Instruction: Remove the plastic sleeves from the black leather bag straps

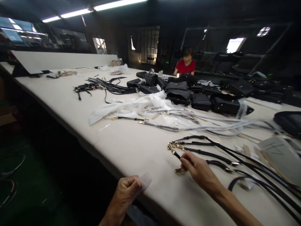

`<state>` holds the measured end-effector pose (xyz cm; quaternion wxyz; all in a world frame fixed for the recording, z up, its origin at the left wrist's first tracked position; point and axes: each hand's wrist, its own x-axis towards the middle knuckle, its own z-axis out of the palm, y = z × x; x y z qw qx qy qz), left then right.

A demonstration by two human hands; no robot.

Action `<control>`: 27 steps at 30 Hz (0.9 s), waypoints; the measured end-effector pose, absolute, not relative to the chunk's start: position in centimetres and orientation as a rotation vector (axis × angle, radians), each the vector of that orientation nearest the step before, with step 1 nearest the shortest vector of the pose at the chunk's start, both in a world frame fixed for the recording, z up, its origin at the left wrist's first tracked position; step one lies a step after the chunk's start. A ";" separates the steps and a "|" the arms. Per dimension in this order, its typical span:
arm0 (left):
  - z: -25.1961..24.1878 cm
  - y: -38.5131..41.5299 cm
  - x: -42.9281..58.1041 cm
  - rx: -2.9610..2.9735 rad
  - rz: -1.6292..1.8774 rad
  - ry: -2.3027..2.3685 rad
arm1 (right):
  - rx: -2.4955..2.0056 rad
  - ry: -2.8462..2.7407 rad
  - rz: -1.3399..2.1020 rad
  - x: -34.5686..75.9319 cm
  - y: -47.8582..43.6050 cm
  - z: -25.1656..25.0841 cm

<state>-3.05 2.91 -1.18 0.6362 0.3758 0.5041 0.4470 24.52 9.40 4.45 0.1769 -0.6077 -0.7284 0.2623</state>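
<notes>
Head view: the left hand has thumb and curled fingers closed on a translucent slip at the near edge of the table. The right hand pinches a black strap between thumb and forefinger, beside a gold ring; its remaining fingers are partly hidden. Other straps lie just beyond. Farther back are plastic wrap and black bags.

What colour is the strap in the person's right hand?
The strap is black, best seen in the head view.
</notes>
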 end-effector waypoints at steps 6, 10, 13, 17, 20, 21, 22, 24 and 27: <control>-2.0 1.7 -3.9 0.937 1.013 1.031 | -1.491 -1.916 1.265 23.1 5.7 11.6; -1.4 1.2 -4.2 0.940 1.023 0.974 | -1.443 -1.927 1.527 21.1 3.8 15.4; -1.0 0.9 -4.5 0.932 1.038 0.892 | -1.464 -1.986 1.606 19.6 3.3 17.0; -1.7 0.4 -5.3 0.958 1.087 0.803 | -1.572 -2.005 1.688 17.9 3.1 17.5; -2.3 0.1 -5.8 0.988 1.088 0.758 | -1.603 -1.943 1.750 17.2 3.0 16.6; -2.4 0.0 -6.0 0.992 1.088 0.756 | -1.605 -1.926 1.759 17.1 2.9 16.1; -2.4 0.0 -6.1 0.997 1.093 0.765 | -1.605 -1.911 1.767 17.0 2.8 15.7; -2.0 -0.1 -6.2 1.028 1.103 0.803 | -1.600 -1.882 1.801 16.9 2.6 15.0; -1.0 -0.1 -6.2 1.124 1.051 0.830 | -1.570 -1.864 1.863 16.5 2.6 14.2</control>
